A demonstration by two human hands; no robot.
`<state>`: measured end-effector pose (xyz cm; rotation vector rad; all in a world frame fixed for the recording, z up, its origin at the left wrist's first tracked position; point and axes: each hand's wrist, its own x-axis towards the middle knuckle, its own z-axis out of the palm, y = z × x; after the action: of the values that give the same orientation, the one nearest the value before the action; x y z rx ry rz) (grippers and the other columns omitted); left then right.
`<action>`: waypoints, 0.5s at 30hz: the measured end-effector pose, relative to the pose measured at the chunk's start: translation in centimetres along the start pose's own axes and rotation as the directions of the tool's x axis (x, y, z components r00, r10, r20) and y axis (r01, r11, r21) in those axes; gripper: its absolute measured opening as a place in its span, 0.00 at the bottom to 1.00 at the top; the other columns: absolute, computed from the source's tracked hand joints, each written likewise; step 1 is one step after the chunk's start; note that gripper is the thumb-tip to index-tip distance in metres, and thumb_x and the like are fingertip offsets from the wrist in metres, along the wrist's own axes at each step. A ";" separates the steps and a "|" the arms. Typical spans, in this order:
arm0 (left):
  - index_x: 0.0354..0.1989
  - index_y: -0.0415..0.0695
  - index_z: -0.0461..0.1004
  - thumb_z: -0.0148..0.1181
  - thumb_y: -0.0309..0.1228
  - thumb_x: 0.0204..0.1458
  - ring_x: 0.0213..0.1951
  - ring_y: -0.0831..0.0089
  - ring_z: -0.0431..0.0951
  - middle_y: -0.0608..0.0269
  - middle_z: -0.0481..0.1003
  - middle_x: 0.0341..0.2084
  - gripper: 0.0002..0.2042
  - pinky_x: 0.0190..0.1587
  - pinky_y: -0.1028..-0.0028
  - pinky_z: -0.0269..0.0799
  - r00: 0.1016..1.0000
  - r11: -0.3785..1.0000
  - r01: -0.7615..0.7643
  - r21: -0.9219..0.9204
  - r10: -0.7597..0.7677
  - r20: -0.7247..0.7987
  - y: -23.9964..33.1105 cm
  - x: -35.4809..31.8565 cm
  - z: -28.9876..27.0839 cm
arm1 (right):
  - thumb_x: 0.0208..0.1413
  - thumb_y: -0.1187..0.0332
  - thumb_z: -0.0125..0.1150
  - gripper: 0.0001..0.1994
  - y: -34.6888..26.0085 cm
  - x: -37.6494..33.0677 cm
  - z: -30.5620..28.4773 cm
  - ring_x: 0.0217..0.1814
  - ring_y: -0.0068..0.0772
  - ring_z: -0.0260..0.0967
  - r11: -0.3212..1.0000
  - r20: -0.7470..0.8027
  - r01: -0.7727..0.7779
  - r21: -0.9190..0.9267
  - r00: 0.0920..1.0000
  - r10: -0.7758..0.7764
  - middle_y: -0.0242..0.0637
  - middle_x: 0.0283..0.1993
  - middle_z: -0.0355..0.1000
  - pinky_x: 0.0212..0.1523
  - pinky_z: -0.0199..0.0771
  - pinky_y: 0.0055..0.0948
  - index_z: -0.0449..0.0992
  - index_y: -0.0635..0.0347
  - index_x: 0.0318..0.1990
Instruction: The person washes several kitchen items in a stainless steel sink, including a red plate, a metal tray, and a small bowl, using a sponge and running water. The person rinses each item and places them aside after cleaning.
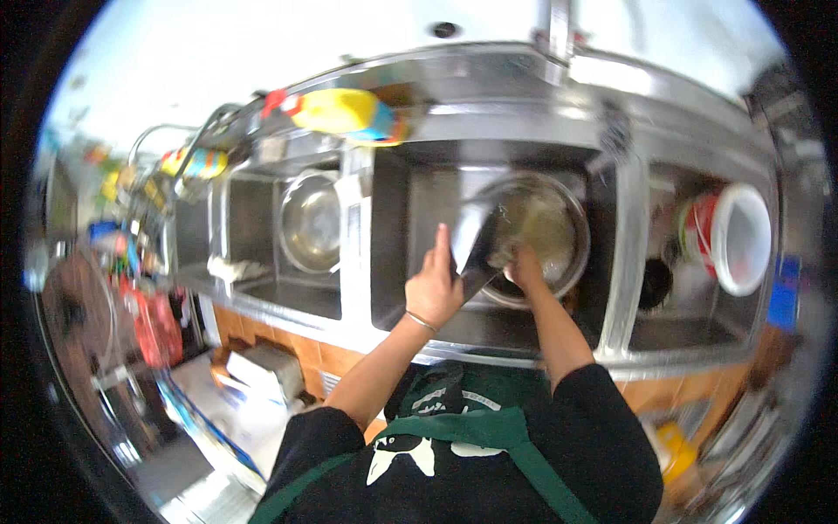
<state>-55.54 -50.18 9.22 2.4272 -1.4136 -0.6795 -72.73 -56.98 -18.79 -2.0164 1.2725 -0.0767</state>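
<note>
Utensil (483, 251) in left hand (436, 293) points away, long axis slanting rightward.

The single view looks from the person's head, through the left of two fisheye cameras, steeply down at the rectangular grey steel middle sink basin (423, 188), from fairly near. It looks over the person's dark green cloth apron (502, 426), below the basin, and sees the bare left hand (435, 293) and bare right hand (521, 265) from above. Its wide sweep reaches past the basin on both sides, bending straight edges.
</note>
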 end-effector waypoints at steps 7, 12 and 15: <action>0.54 0.34 0.61 0.54 0.22 0.39 0.42 0.56 0.74 0.50 0.72 0.41 0.27 0.45 0.64 0.71 0.700 0.764 -0.624 0.164 0.640 -0.316 -1.1 -4.5 -5.6 | 0.50 0.64 0.58 0.17 1.7 -2.5 -5.7 0.41 0.42 0.68 0.793 -0.071 -0.286 0.537 0.922 0.380 0.48 0.39 0.70 0.41 0.69 0.38 0.67 0.66 0.44; 0.55 0.42 0.64 0.50 0.27 0.44 0.49 0.63 0.70 0.58 0.70 0.45 0.25 0.54 0.64 0.62 0.580 0.636 -0.749 0.186 0.765 -0.280 -3.7 -7.2 -8.7 | 0.52 0.64 0.56 0.19 -5.3 -5.3 -8.7 0.45 0.39 0.67 0.643 -0.087 -0.125 0.756 0.954 0.288 0.46 0.44 0.68 0.45 0.66 0.35 0.65 0.66 0.47; 0.53 0.43 0.65 0.56 0.24 0.40 0.48 0.60 0.71 0.53 0.69 0.47 0.26 0.51 0.63 0.66 0.743 0.809 -0.586 0.053 0.562 -0.363 -8.6 -9.7 -12.6 | 0.53 0.64 0.55 0.19 -13.9 -3.4 -7.8 0.48 0.37 0.66 0.567 -0.018 -0.007 0.824 0.999 0.039 0.45 0.47 0.67 0.47 0.65 0.33 0.63 0.66 0.49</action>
<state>-46.75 -37.75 18.87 1.7661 -1.7958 -0.1096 -67.20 -55.25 -3.58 -1.1581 0.9892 -0.5955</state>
